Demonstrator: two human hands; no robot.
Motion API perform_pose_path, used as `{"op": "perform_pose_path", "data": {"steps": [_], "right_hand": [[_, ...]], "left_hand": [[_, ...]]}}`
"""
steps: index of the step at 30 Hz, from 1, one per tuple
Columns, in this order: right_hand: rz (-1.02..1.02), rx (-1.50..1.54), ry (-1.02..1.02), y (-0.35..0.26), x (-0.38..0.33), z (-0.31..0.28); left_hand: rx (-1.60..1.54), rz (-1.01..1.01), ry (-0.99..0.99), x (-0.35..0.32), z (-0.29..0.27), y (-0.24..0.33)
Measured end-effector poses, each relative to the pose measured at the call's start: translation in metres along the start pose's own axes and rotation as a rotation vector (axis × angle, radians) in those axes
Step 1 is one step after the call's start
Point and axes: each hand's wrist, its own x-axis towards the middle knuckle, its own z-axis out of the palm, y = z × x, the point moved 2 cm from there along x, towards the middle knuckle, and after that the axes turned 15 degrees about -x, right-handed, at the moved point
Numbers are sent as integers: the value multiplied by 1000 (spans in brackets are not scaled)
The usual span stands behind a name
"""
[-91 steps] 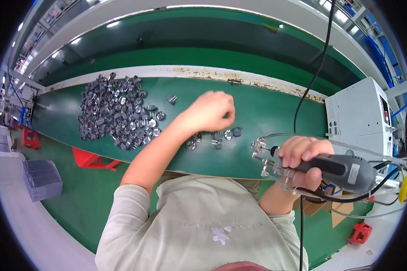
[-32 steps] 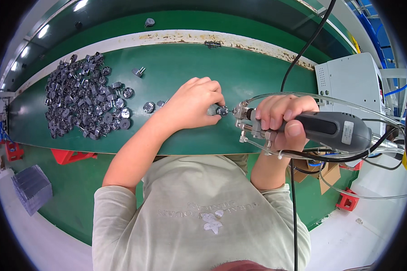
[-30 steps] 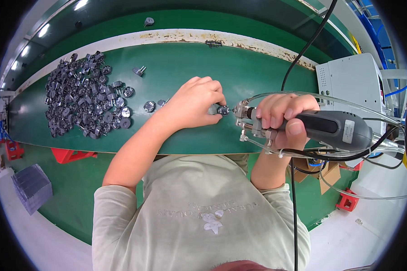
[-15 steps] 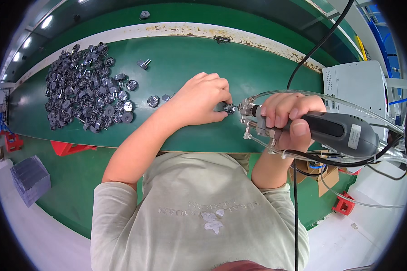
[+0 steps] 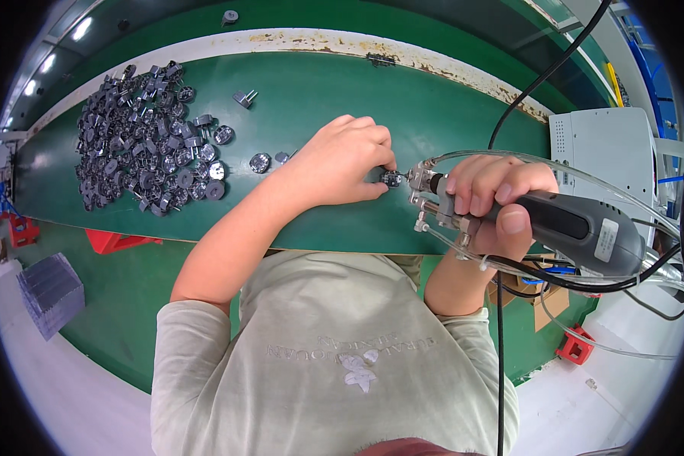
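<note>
My left hand (image 5: 349, 163) pinches a small dark plug-like part (image 5: 392, 178) between thumb and fingertips at the middle of the green table. Wrapped in my right hand (image 5: 501, 194) is a grey and black electric screwdriver (image 5: 585, 228), lying almost level. Its metal nose (image 5: 422, 181), fitted with clear hoses, points left and meets the part or stops just short of it; I cannot tell which. Left of my left wrist lie a round part (image 5: 260, 163) and another (image 5: 283, 157), partly behind my forearm. A large heap of similar dark parts (image 5: 140, 144) covers the table's left.
A part with metal pins (image 5: 245, 99) lies alone near the table's chipped white back edge (image 5: 311, 39). On the right stands a light grey machine (image 5: 604, 144). A black cable (image 5: 543, 72) and a clear hose (image 5: 646, 351) run to the screwdriver's side. Red stools (image 5: 576, 346) stand below.
The view has shifted slightly. My left hand keeps its pinch on the plug-like part, and the screwdriver stays at it in my right hand with little movement.
</note>
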Motion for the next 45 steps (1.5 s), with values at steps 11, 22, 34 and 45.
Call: {"op": "perform_pose_path", "data": {"steps": [11,22,34,45], "right_hand": [[-33,-176,-91,-3,-1,9],[46,-69,-49,-1,4,9],[21,23,35,-13,-2,8],[41,20,15,-6,-4,9]], "left_hand": [[-12,24,13,-1,3,0],[-8,14,4,1,2,0],[-61,-5,12,0,0,-1],[-76,9,22,0,-1,-3]]}}
